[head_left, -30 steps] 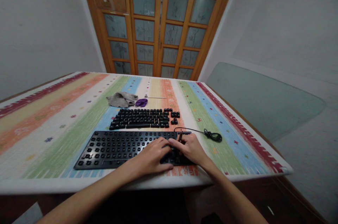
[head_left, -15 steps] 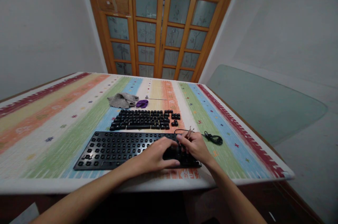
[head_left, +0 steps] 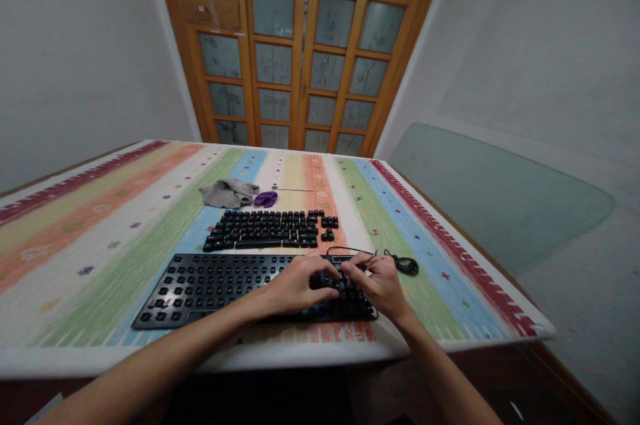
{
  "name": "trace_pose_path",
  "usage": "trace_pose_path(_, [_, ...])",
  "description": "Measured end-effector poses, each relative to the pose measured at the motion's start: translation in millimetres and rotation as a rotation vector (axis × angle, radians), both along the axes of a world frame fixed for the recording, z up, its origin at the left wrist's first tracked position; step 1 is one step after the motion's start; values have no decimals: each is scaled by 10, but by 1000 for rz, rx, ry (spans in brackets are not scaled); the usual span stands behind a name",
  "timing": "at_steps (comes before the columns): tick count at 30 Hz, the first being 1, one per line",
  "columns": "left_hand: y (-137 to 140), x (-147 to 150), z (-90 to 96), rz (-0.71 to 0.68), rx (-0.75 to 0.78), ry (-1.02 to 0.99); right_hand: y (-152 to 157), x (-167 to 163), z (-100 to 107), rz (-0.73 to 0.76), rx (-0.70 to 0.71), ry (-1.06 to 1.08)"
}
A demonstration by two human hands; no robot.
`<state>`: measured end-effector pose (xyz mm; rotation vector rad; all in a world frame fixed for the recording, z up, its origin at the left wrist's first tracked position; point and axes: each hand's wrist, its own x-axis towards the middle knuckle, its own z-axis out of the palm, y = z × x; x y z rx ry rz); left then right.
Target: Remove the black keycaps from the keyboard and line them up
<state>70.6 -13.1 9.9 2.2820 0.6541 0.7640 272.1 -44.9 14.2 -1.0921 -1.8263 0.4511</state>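
Observation:
A black keyboard [head_left: 225, 278] lies at the table's near side; most of its keycaps are off and the switches show. My left hand [head_left: 300, 283] rests on its right part, thumb and index finger apart, touching it near the number pad. Just to the right, my right hand [head_left: 377, 281] is closed in a pinch over the number pad. It grips a thin wire tool, mostly hidden by the fingers, so its exact kind is unclear. Behind the keyboard lie loose black keycaps [head_left: 260, 230] in rows, with small groups [head_left: 329, 222] on their right.
A grey cloth [head_left: 229, 193], a purple cloth or band [head_left: 265, 199] and a thin rod [head_left: 295, 190] lie farther back. The coiled black cable [head_left: 407, 265] sits right of the keyboard. A striped tablecloth [head_left: 115, 245] covers the table. A glass panel [head_left: 500, 191] leans against the right wall.
My right hand has turned, so the tool's prongs that stuck up above the fingers now barely show. My left fingers have shifted slightly on the keyboard. The view has tilted a little.

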Motion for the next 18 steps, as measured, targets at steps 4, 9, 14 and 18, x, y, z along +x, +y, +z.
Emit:
trace_pose_path(4, [65, 31, 79, -11, 109, 58, -15, -13, 12, -77, 92, -40])
trace_pose_path(9, [226, 66, 178, -77, 80, 48, 25, 19, 2, -149, 66, 39])
trace_pose_path(14, [420, 122, 203, -140, -55, -108, 113, 132, -77, -168, -44, 311])
trace_pose_path(18, [565, 214, 190, -107, -71, -188, 155, 214, -145, -262, -56, 469])
